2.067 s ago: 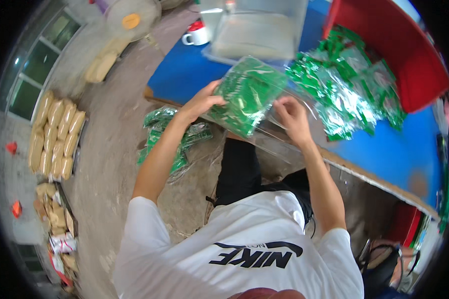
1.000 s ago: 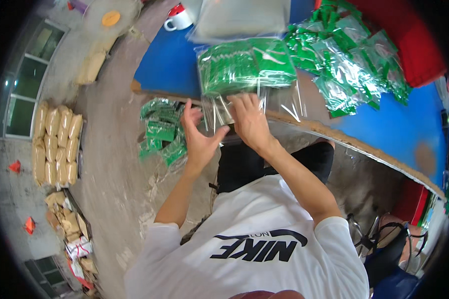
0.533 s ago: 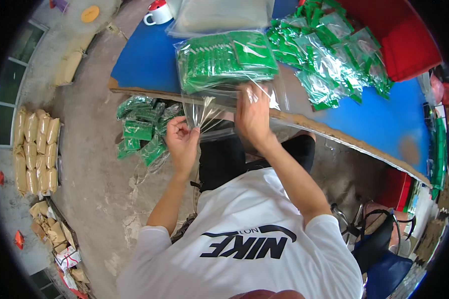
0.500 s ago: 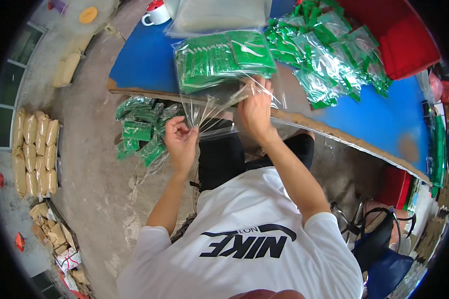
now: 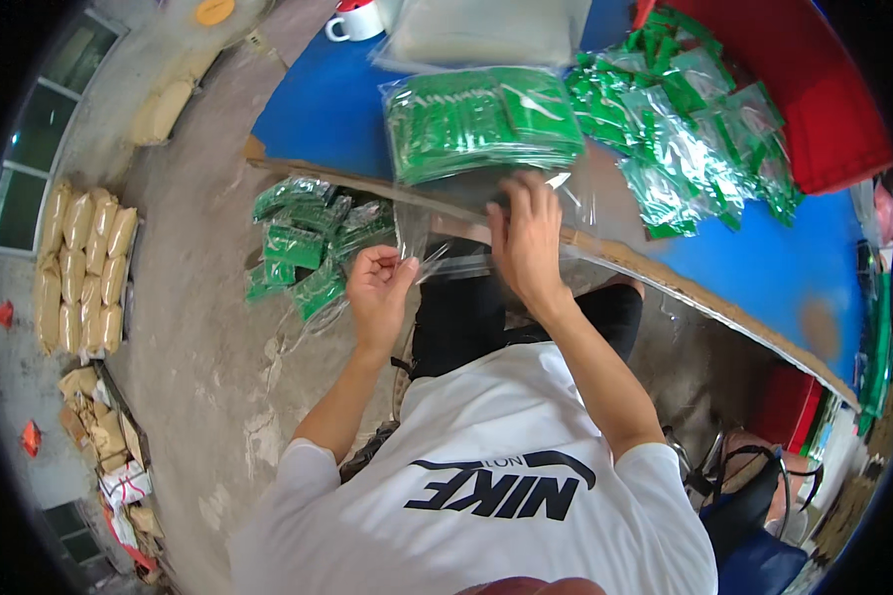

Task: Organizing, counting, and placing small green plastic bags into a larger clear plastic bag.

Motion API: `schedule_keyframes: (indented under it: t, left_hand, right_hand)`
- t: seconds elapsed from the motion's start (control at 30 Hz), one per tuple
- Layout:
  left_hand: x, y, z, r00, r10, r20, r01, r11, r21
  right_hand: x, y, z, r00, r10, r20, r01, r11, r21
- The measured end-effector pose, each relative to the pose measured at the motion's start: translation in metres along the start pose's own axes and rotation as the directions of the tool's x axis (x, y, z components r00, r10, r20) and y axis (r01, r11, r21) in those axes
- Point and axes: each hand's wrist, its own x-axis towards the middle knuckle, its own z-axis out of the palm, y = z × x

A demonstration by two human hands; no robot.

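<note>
A large clear plastic bag point(image 5: 486, 121) full of green packets in a row lies at the near edge of the blue table point(image 5: 313, 114). Its loose end hangs over that edge toward my lap. My left hand point(image 5: 379, 293) is closed, pinching the film of this loose end between thumb and fingers. My right hand point(image 5: 531, 238) is just in front of the packets, over the film, fingers stretched and thumb apart. Its fingertips are slightly blurred, and whether they touch the film is unclear.
Flat clear bags point(image 5: 481, 35) lie beyond the filled bag, beside a white mug point(image 5: 355, 22). Loose green packets point(image 5: 655, 124) are heaped at the right, near a red bin point(image 5: 814, 99). Packed green bundles point(image 5: 296, 243) sit on the floor left of my legs.
The film between my hands has gone from taut folds to slack. My right hand's fingers have loosened and straightened. The whole view has shifted slightly.
</note>
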Motion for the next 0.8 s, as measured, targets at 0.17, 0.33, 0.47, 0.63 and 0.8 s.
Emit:
schedule_keyframes:
  t: [0.17, 0.33, 0.47, 0.63, 0.8]
  left_hand:
    - [-0.005, 0.024, -0.010, 0.997, -0.064, -0.035, 0.062, 0.997, -0.039]
    - [-0.009, 0.024, -0.011, 0.992, -0.115, -0.055, 0.115, 0.993, -0.005]
    - [-0.006, 0.021, -0.020, 0.993, -0.121, -0.007, 0.121, 0.992, 0.031]
    - [0.109, 0.073, 0.029, 0.989, 0.128, 0.078, -0.137, 0.983, 0.126]
    - [0.200, 0.036, 0.070, 0.962, -0.043, 0.268, -0.138, 0.773, 0.620]
  right_hand:
    - [0.001, -0.043, -0.006, 0.902, -0.212, 0.376, 0.016, 0.887, 0.461]
    - [0.005, -0.051, 0.000, 0.844, -0.296, 0.447, 0.034, 0.861, 0.507]
    - [0.000, -0.053, 0.006, 0.834, -0.280, 0.475, 0.000, 0.861, 0.508]
    - [-0.002, -0.056, 0.002, 0.830, -0.227, 0.509, -0.060, 0.872, 0.486]
    - [-0.007, -0.051, -0.039, 0.774, -0.180, 0.607, -0.229, 0.814, 0.534]
